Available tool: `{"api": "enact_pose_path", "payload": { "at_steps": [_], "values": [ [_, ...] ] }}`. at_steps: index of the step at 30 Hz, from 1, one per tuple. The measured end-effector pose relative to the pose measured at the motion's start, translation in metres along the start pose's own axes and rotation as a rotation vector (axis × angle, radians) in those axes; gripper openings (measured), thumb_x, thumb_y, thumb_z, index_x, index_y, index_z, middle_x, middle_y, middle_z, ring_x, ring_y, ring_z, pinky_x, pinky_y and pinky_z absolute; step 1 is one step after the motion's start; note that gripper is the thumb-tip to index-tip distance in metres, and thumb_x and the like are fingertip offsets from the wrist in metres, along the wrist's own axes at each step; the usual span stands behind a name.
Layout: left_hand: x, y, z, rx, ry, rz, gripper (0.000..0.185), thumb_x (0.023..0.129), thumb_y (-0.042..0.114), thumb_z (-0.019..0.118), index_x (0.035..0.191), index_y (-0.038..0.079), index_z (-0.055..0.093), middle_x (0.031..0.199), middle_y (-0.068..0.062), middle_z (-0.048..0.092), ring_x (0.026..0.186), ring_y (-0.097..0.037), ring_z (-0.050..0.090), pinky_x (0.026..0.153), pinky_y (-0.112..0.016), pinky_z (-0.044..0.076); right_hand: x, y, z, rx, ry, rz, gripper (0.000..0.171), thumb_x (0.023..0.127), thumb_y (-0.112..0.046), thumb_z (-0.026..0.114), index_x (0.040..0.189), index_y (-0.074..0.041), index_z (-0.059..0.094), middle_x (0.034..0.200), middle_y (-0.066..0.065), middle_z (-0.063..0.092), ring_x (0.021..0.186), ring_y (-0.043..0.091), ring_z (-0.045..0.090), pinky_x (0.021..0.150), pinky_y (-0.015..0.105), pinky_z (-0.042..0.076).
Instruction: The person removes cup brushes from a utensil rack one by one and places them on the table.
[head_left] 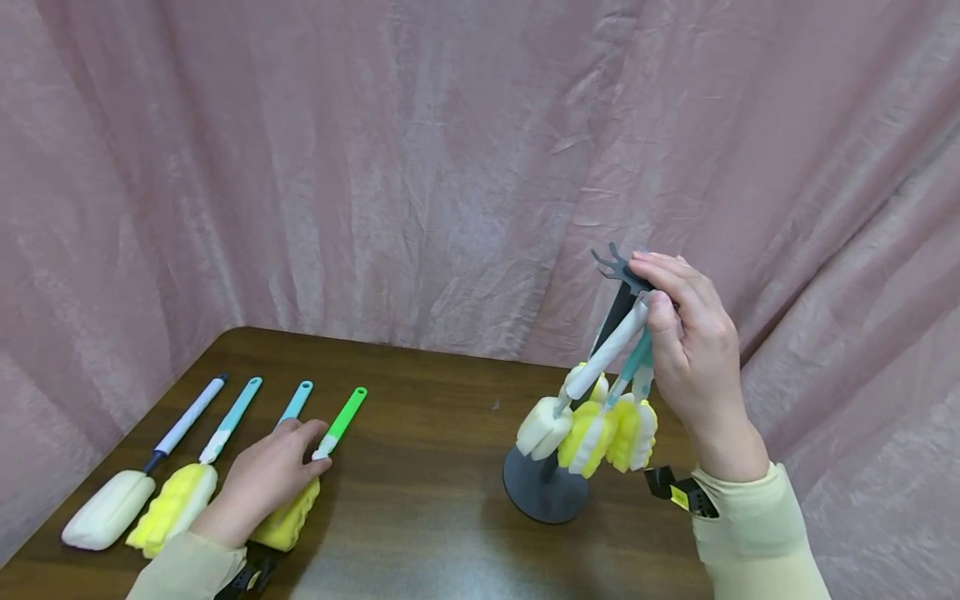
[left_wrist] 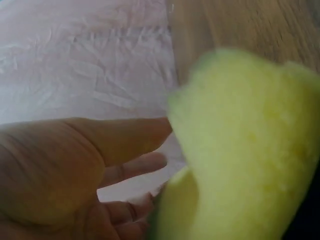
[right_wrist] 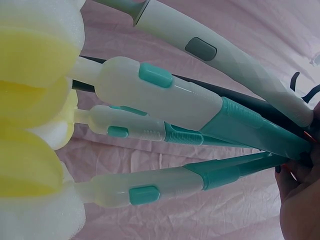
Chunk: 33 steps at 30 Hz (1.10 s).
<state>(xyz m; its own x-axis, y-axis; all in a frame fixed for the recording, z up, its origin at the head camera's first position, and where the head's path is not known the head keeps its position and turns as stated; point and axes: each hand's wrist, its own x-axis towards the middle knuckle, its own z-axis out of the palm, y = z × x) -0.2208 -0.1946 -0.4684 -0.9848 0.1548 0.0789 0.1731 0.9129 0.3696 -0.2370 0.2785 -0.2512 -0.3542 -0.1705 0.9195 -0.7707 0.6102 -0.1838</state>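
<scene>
A dark grey stand (head_left: 543, 497) with hooks (head_left: 615, 262) at its top holds several sponge brushes that hang heads down. My right hand (head_left: 651, 287) pinches the top end of a white-handled brush (head_left: 607, 350) up by the hooks. The right wrist view shows that white handle (right_wrist: 225, 60) above the teal handles (right_wrist: 250, 130). My left hand (head_left: 273, 475) lies with relaxed fingers on a green-handled brush (head_left: 343, 417) with a yellow sponge (head_left: 288, 521). In the left wrist view, the yellow sponge (left_wrist: 250, 150) sits right beside the palm (left_wrist: 60, 170).
Three more brushes lie in a row on the brown table (head_left: 420, 500): a white sponge (head_left: 108, 510) with a blue-white handle, a yellow sponge (head_left: 172, 507) with a teal handle, and a teal handle (head_left: 297, 402) partly under my hand. Pink curtain (head_left: 375, 167) hangs behind.
</scene>
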Motion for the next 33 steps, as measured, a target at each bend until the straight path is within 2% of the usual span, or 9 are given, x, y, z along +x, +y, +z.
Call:
{"api": "enact_pose_path", "payload": {
  "at_steps": [5,10,18,25,33],
  "values": [
    [-0.007,0.003,0.002,0.018,-0.043,0.015,0.028,0.098,0.028,0.086,0.124,0.021,0.080,0.115,-0.010,0.064,0.082,-0.018,0.063,0.061,-0.041,0.050,0.000,-0.001,0.000,0.000,0.001,-0.001,0.036,0.111,-0.013,0.054,0.137,0.001,0.075,0.142,0.014,0.072,0.139,0.033,0.061,0.128,0.049,0.035],
    [-0.010,-0.001,0.005,0.044,-0.058,0.006,0.013,0.099,0.029,0.084,0.111,0.026,0.082,0.109,-0.005,0.064,0.085,-0.017,0.063,0.065,-0.044,0.053,-0.001,0.000,0.000,-0.003,-0.002,-0.006,0.037,0.111,-0.013,0.053,0.137,0.000,0.074,0.143,0.015,0.072,0.140,0.033,0.061,0.127,0.049,0.035],
    [-0.009,-0.005,0.004,0.061,-0.021,0.013,0.015,0.099,0.027,0.084,0.113,0.022,0.081,0.107,-0.006,0.065,0.083,-0.018,0.063,0.066,-0.046,0.053,-0.001,-0.001,0.000,-0.004,0.008,-0.004,0.037,0.109,-0.011,0.053,0.136,0.001,0.075,0.142,0.015,0.072,0.140,0.031,0.061,0.127,0.050,0.035],
    [-0.007,-0.007,0.005,0.059,-0.019,0.002,0.018,0.099,0.024,0.084,0.116,0.020,0.080,0.108,-0.008,0.065,0.081,-0.018,0.062,0.064,-0.045,0.052,-0.001,-0.001,-0.001,-0.009,0.003,0.001,0.037,0.109,-0.011,0.052,0.137,0.000,0.075,0.143,0.014,0.072,0.140,0.031,0.061,0.128,0.049,0.035],
    [-0.008,-0.004,0.001,0.061,-0.008,-0.019,0.029,0.101,0.027,0.081,0.127,0.014,0.078,0.115,-0.015,0.067,0.092,-0.030,0.070,0.067,-0.052,0.056,0.001,-0.001,-0.002,-0.037,-0.030,-0.016,0.038,0.111,-0.013,0.052,0.140,0.000,0.073,0.145,0.014,0.071,0.140,0.035,0.060,0.128,0.049,0.035]
  ]
}}
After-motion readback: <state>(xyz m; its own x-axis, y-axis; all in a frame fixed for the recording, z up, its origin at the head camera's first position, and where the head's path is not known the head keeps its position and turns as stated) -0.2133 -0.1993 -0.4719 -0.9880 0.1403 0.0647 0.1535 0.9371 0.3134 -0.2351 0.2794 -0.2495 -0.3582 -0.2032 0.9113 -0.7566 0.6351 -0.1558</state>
